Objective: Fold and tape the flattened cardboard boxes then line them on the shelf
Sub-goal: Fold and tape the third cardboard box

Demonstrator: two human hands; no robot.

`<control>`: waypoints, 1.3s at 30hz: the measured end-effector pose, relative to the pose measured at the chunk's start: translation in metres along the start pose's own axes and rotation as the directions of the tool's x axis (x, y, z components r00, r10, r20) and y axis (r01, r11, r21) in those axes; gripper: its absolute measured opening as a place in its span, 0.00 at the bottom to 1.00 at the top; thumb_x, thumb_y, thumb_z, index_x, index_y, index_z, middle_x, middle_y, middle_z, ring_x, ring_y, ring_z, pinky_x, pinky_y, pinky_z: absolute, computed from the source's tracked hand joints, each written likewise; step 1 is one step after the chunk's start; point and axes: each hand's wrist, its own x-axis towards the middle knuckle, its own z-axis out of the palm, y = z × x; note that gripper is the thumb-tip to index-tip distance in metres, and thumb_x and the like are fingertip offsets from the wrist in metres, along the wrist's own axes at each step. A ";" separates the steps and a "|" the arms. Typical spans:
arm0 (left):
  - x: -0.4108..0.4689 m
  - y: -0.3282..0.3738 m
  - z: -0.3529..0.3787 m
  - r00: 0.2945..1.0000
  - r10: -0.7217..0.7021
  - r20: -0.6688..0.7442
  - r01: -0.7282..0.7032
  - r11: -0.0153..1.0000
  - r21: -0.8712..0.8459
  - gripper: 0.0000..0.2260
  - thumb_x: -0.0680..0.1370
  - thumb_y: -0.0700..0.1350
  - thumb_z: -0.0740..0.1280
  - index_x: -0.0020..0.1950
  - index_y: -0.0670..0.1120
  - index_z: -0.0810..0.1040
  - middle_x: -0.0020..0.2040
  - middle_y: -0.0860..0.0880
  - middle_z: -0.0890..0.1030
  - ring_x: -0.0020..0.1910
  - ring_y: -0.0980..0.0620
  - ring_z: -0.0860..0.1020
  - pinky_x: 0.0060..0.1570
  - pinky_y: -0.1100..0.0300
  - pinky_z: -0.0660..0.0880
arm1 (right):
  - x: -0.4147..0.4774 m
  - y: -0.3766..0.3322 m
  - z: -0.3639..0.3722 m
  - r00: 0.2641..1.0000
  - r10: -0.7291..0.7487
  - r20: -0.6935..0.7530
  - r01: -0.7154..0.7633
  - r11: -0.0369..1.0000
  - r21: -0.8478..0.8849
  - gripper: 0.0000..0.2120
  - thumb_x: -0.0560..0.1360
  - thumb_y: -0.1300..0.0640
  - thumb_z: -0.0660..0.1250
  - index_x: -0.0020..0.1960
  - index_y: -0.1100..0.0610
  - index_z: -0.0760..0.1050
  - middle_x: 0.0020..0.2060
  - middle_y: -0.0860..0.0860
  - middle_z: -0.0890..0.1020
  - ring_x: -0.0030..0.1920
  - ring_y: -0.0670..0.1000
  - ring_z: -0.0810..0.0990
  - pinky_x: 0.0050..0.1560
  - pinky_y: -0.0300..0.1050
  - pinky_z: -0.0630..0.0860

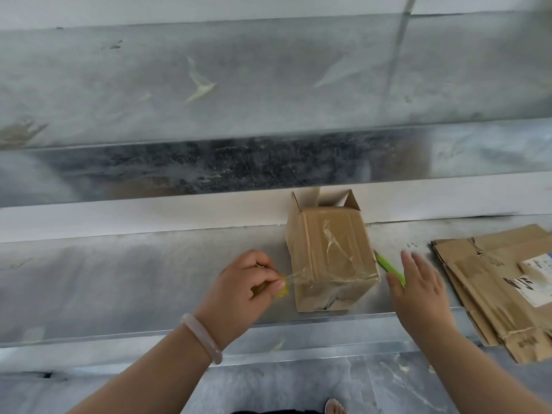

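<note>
Left hand (pixel 245 282) pinches clear tape (pixel 296 276) stretched from the brown cardboard box (pixel 331 261). Right hand (pixel 418 289), flat and empty, hovers over a green cutter (pixel 385 261).

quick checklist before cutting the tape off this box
1. The clear tape strip is stretched taut from the brown cardboard box to the left hand: ok.
2. The left grip pinches the strip's end: ok.
3. The slim green plastic utility knife lies on the grey metal shelf, just right of the box: ok.
4. The right hand holds the knife: not ok, it is open above it.
5. Knife blade extended: cannot tell.
6. Flaps at the box's far end closed: not ok, they stand open.
</note>
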 end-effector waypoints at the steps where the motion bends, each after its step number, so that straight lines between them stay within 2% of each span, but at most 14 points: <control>1: 0.000 0.000 -0.001 1.000 -0.002 -0.003 0.002 1.000 -0.011 0.12 0.75 0.53 0.64 0.44 0.49 0.84 0.47 0.60 0.75 0.44 0.60 0.76 0.44 0.75 0.69 | 0.003 0.005 0.005 0.997 0.052 0.051 -0.047 0.995 -0.090 0.27 0.80 0.43 0.55 0.76 0.52 0.60 0.73 0.53 0.65 0.73 0.54 0.59 0.74 0.52 0.58; 3: -0.001 0.000 -0.003 1.000 -0.005 -0.005 0.005 1.000 -0.023 0.12 0.75 0.54 0.64 0.44 0.49 0.85 0.47 0.59 0.76 0.46 0.60 0.76 0.45 0.75 0.69 | 0.004 0.010 0.010 0.993 0.111 0.043 -0.105 0.986 -0.126 0.19 0.78 0.45 0.62 0.66 0.53 0.72 0.61 0.54 0.74 0.60 0.55 0.69 0.64 0.53 0.68; 4: -0.001 0.000 -0.004 1.000 -0.005 -0.005 0.005 1.000 -0.030 0.12 0.75 0.54 0.64 0.45 0.50 0.85 0.46 0.58 0.76 0.46 0.59 0.76 0.46 0.75 0.69 | 0.002 0.009 0.010 0.991 0.133 0.025 -0.130 0.987 -0.095 0.14 0.78 0.47 0.63 0.58 0.54 0.74 0.56 0.54 0.76 0.54 0.54 0.70 0.58 0.52 0.70; 6: -0.001 -0.001 -0.006 1.000 0.001 -0.005 -0.001 0.999 -0.038 0.13 0.75 0.55 0.64 0.46 0.50 0.85 0.47 0.58 0.76 0.47 0.59 0.76 0.46 0.75 0.70 | -0.006 0.001 0.007 0.987 0.157 0.016 -0.157 0.988 -0.005 0.07 0.79 0.51 0.62 0.49 0.55 0.73 0.48 0.55 0.78 0.45 0.53 0.72 0.50 0.51 0.73; 10: 0.001 -0.004 -0.007 0.999 0.033 0.013 -0.032 0.999 -0.039 0.14 0.76 0.56 0.63 0.48 0.49 0.84 0.48 0.58 0.76 0.48 0.61 0.76 0.49 0.75 0.69 | -0.047 -0.026 -0.015 0.979 0.181 -0.091 -0.141 0.932 0.335 0.06 0.82 0.54 0.55 0.50 0.54 0.69 0.39 0.52 0.78 0.37 0.53 0.76 0.39 0.55 0.76; 14: 0.002 -0.007 -0.009 0.997 0.064 0.035 -0.064 0.998 0.000 0.15 0.72 0.60 0.65 0.53 0.53 0.81 0.47 0.66 0.74 0.50 0.67 0.73 0.49 0.78 0.66 | -0.110 -0.066 -0.042 0.986 -0.013 -0.165 0.081 0.907 0.414 0.06 0.81 0.52 0.54 0.49 0.47 0.69 0.30 0.49 0.77 0.29 0.49 0.76 0.32 0.51 0.73; 19: 0.002 -0.004 -0.011 0.995 0.102 0.003 -0.102 0.995 -0.017 0.13 0.72 0.57 0.64 0.42 0.50 0.82 0.42 0.65 0.74 0.47 0.68 0.73 0.47 0.79 0.65 | -0.146 -0.113 -0.046 0.986 -0.166 0.035 0.145 0.931 0.336 0.06 0.79 0.50 0.57 0.52 0.40 0.68 0.35 0.44 0.75 0.37 0.45 0.74 0.35 0.42 0.69; 22: 0.002 -0.003 -0.012 0.995 0.098 -0.019 -0.098 0.995 -0.030 0.10 0.72 0.54 0.68 0.41 0.49 0.83 0.42 0.64 0.73 0.48 0.64 0.73 0.46 0.79 0.65 | -0.153 -0.136 -0.040 0.970 -0.242 0.000 0.235 0.942 0.238 0.17 0.79 0.48 0.58 0.65 0.33 0.60 0.34 0.42 0.72 0.35 0.45 0.72 0.37 0.42 0.71; 25: 0.002 -0.001 -0.013 0.997 0.076 -0.022 -0.077 0.996 -0.036 0.02 0.72 0.46 0.73 0.41 0.49 0.83 0.42 0.62 0.73 0.48 0.64 0.73 0.44 0.79 0.65 | -0.153 -0.150 -0.033 0.959 -0.277 -0.053 0.281 0.954 0.103 0.19 0.80 0.47 0.55 0.68 0.34 0.53 0.37 0.42 0.71 0.36 0.48 0.73 0.37 0.46 0.73; 27: 0.002 -0.001 -0.012 0.998 0.068 -0.007 -0.068 0.997 -0.028 0.01 0.72 0.45 0.74 0.42 0.48 0.84 0.43 0.61 0.72 0.48 0.65 0.72 0.44 0.79 0.64 | -0.149 -0.158 -0.028 0.957 -0.284 -0.064 0.286 0.958 0.025 0.19 0.81 0.48 0.55 0.69 0.35 0.56 0.42 0.44 0.76 0.36 0.50 0.72 0.33 0.46 0.69; 30: 0.003 0.000 -0.011 0.999 0.045 -0.029 -0.046 0.998 -0.040 0.01 0.72 0.44 0.74 0.41 0.48 0.85 0.43 0.60 0.72 0.49 0.65 0.72 0.44 0.78 0.65 | -0.144 -0.165 -0.022 0.945 -0.303 -0.124 0.301 0.953 -0.034 0.20 0.79 0.52 0.60 0.69 0.38 0.65 0.40 0.47 0.79 0.30 0.50 0.68 0.25 0.43 0.62; 33: 0.004 0.003 -0.011 0.999 0.021 -0.047 -0.024 0.998 -0.050 0.01 0.72 0.44 0.74 0.40 0.48 0.84 0.43 0.59 0.72 0.48 0.66 0.72 0.43 0.78 0.65 | -0.142 -0.164 -0.017 0.953 -0.273 -0.128 0.268 0.962 -0.056 0.22 0.80 0.54 0.59 0.71 0.38 0.63 0.41 0.46 0.78 0.31 0.52 0.70 0.27 0.43 0.65; 36: 0.003 0.004 -0.011 1.000 0.003 -0.017 -0.004 0.999 -0.041 0.02 0.72 0.44 0.73 0.41 0.47 0.84 0.43 0.60 0.71 0.45 0.62 0.73 0.42 0.78 0.65 | -0.139 -0.162 -0.012 0.951 -0.274 -0.141 0.262 0.960 -0.100 0.23 0.76 0.56 0.66 0.68 0.39 0.68 0.36 0.46 0.78 0.27 0.51 0.67 0.24 0.41 0.65; 39: 0.002 0.002 -0.009 1.000 -0.026 -0.011 0.025 0.999 -0.033 0.02 0.72 0.44 0.73 0.40 0.48 0.84 0.43 0.60 0.71 0.44 0.63 0.73 0.42 0.79 0.64 | -0.139 -0.162 -0.009 0.951 -0.288 -0.114 0.271 0.952 -0.146 0.29 0.63 0.58 0.78 0.60 0.42 0.74 0.27 0.45 0.74 0.21 0.48 0.60 0.20 0.34 0.46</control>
